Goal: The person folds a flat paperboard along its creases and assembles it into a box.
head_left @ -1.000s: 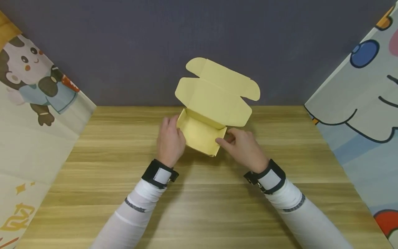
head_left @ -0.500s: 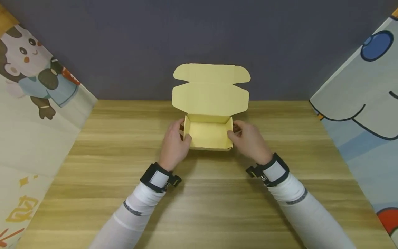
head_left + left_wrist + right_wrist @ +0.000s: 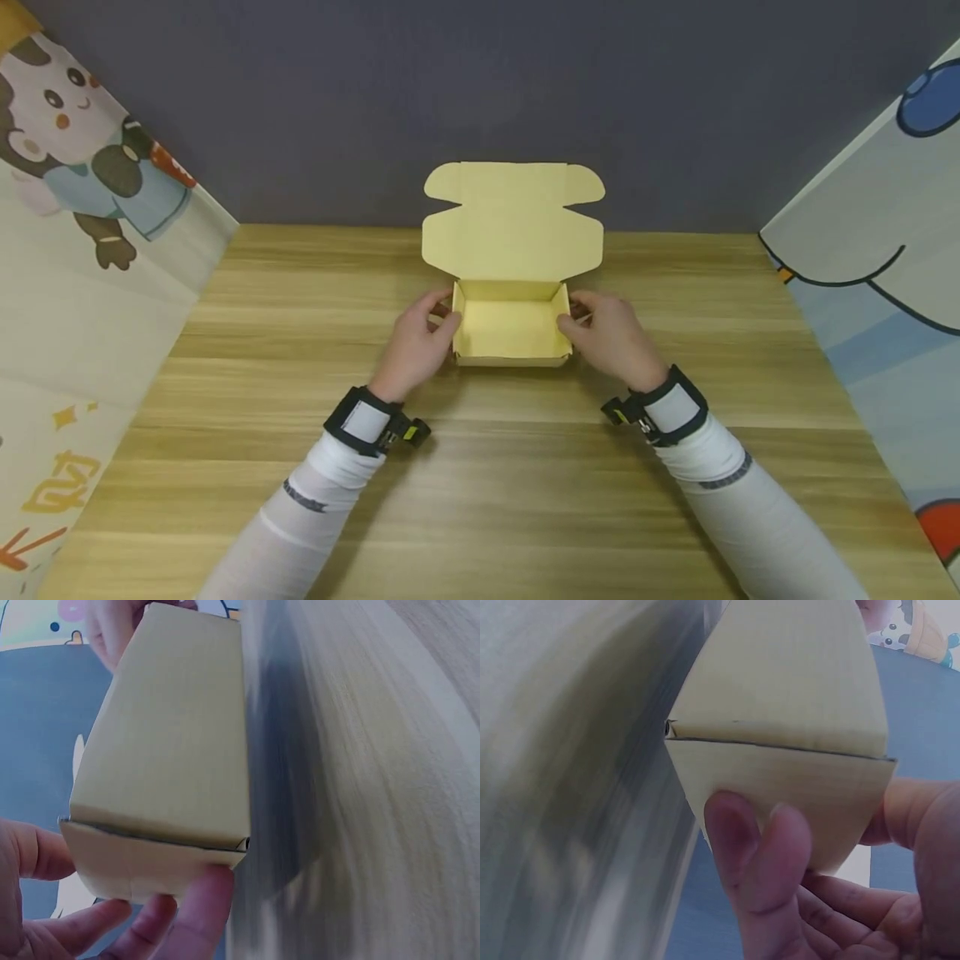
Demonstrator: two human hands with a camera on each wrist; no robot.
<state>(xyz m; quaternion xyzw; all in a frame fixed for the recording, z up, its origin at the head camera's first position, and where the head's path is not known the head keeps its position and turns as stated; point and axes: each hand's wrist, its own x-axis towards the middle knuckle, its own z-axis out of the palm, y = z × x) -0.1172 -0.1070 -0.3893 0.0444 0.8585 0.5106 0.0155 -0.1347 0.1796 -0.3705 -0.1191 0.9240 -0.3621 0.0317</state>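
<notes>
A pale yellow cardboard box [image 3: 513,329] with its lid raised is held between both hands in the head view. The lid [image 3: 513,221] stands up at the back with its side flaps spread. My left hand [image 3: 417,346] grips the left side wall, thumb at the inner edge and fingers outside. On the opposite side my right hand [image 3: 613,342] pinches the right wall [image 3: 780,791], its thumb over the rim. Nothing lies inside the box. The left wrist view shows the front wall [image 3: 165,720] and the outer left side. Whether the box touches the table cannot be told.
The wood-grain tabletop [image 3: 495,500] reaches back to a dark panel [image 3: 315,108]. A panel with a cartoon figure [image 3: 67,108] stands on the left. Another printed panel [image 3: 870,225] stands on the right. Each wrist wears a black strap with a small camera [image 3: 412,431].
The box has turned from a slant to lie square with the table's back edge, and shifted a little right. Both hands have kept hold of its side walls.
</notes>
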